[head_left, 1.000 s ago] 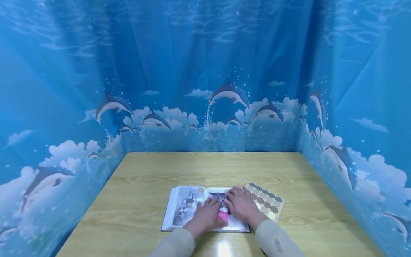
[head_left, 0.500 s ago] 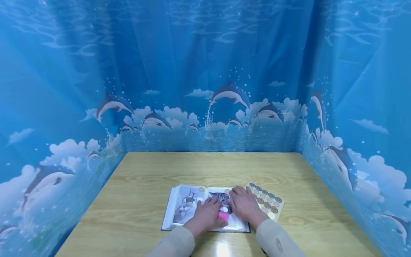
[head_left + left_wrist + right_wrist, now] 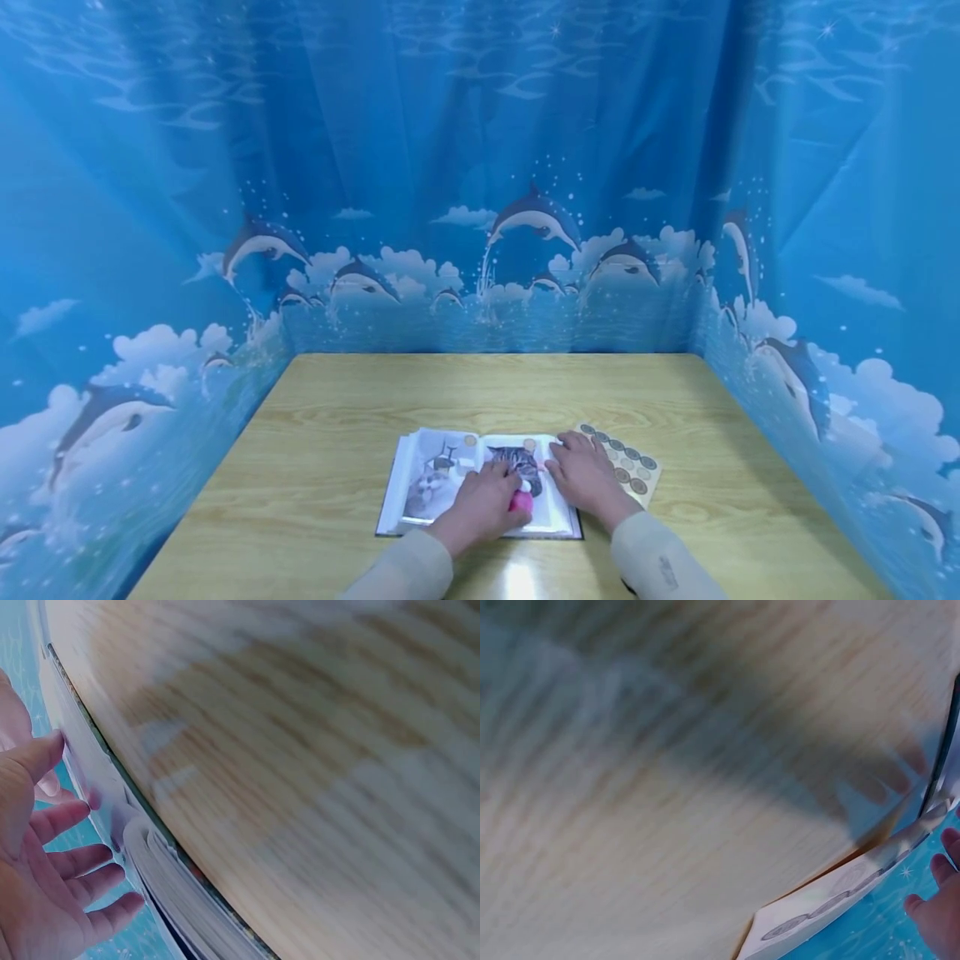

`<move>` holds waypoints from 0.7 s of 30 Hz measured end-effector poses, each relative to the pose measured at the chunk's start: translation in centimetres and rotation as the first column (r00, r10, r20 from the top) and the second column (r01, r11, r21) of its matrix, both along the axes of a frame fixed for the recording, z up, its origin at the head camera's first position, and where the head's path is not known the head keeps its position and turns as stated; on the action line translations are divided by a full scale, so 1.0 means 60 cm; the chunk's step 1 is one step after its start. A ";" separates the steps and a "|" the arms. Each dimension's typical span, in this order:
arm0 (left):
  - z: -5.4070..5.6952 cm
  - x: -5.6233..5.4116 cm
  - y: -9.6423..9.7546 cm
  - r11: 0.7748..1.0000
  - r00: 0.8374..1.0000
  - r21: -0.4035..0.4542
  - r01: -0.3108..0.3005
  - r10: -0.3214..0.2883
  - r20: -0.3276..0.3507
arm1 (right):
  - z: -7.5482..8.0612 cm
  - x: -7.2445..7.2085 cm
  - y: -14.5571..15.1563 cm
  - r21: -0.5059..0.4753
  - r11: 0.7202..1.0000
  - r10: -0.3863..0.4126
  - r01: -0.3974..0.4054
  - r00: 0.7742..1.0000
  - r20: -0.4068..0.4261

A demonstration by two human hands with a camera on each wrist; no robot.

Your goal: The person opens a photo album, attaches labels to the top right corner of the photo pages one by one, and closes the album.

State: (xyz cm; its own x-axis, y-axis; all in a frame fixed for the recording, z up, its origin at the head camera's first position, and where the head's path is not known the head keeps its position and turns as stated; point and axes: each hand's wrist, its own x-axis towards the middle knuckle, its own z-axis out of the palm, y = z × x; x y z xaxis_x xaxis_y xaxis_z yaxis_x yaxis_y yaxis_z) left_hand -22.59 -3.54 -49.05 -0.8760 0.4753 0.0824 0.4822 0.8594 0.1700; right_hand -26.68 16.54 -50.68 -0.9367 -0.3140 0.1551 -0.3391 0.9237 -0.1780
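Observation:
An open photo album (image 3: 398, 493) lies near the table's front edge, with a grey-toned cat picture on the left page and a tabby cat with a pink area on the right. Round stickers (image 3: 470, 440) show near the top of both pages. My left hand (image 3: 483, 498) rests across the middle of the album, over the inner part of the right page; the left wrist view shows its fingers (image 3: 86, 861) spread and loosely bent. At the album's right edge, my right hand (image 3: 588, 475) reaches over the near-left part of a sticker sheet (image 3: 649, 482), fingers relaxed.
Rows of round stickers, some dark and some pale, cover the sheet, which sits slanted beside the album. The wooden table (image 3: 345, 400) extends behind and to both sides. Blue dolphin-print curtains (image 3: 480, 317) enclose its back and sides.
My right hand has slid right, off the right page's top and further over the sticker sheet, uncovering the sticker on that page. The left hand has stayed nearly in place.

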 end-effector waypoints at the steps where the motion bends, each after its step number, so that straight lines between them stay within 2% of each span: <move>1: 0.000 0.001 0.000 1.000 1.000 0.007 0.004 -0.004 -0.003 | -0.001 0.001 0.003 -0.001 1.000 0.001 -0.001 1.000 -0.008; 9: -0.003 0.008 0.002 1.000 1.000 0.030 0.006 -0.005 -0.004 | -0.008 0.017 0.018 -0.052 0.999 0.009 -0.011 0.999 -0.050; 21: -0.011 0.014 0.001 0.999 0.999 -0.025 0.023 -0.024 -0.038 | -0.016 0.036 0.019 -0.128 0.992 -0.020 0.019 1.000 -0.002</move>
